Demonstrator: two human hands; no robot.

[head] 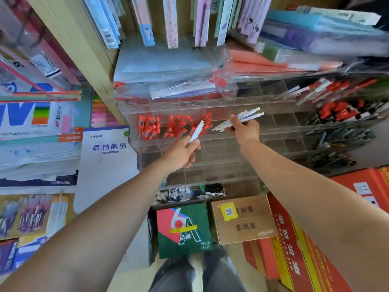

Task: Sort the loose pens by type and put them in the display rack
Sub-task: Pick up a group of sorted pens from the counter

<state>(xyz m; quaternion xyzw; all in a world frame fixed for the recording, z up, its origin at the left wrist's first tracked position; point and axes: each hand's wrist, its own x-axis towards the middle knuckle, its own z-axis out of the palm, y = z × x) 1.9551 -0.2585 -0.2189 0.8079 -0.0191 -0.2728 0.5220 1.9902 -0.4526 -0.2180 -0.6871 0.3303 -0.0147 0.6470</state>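
Clear acrylic, row upon row of small slots: that's the display rack, and both hands are up at it. The left hand has its fingers curled round a white pen. It may be more than one, I can't tell. Its far end is angled up toward the slots packed with red pens. The right hand has its fingers closed tight on a bundle of white pens, fanned out sideways in front of that same row, just right of the red ones.

The job here looks like getting the white ones into a slot of their own. I'd steer clear of the red slots and pick the one between the two hands, which looks free, though glare off the acrylic makes that hard to call. Then line the pen up with the slot and slide it in end first, one at a time, with the bundle held back so nothing spills.

The white pens are slim, with pale barrels and a little dark print. They look like smooth plastic, so they could slip from a loose grip.
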